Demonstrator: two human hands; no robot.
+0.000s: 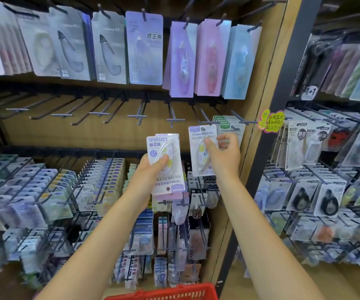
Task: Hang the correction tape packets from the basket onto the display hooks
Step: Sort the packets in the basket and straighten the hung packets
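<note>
My left hand [151,167] gripped a small stack of correction tape packets [166,161] turned upside down, thumb pressed on the blister. My right hand [224,154] pinched one upright packet [201,148] just left of the green-topped packets [229,126] hanging on a hook [247,121]. The red basket [174,292] sat near, at the bottom edge.

Left hand [153,167] grips upside-down correction tape packets [166,163]; right hand [224,156] pinches one upright packet [200,148] near a display hook [209,121], above a red basket [166,292].
</note>
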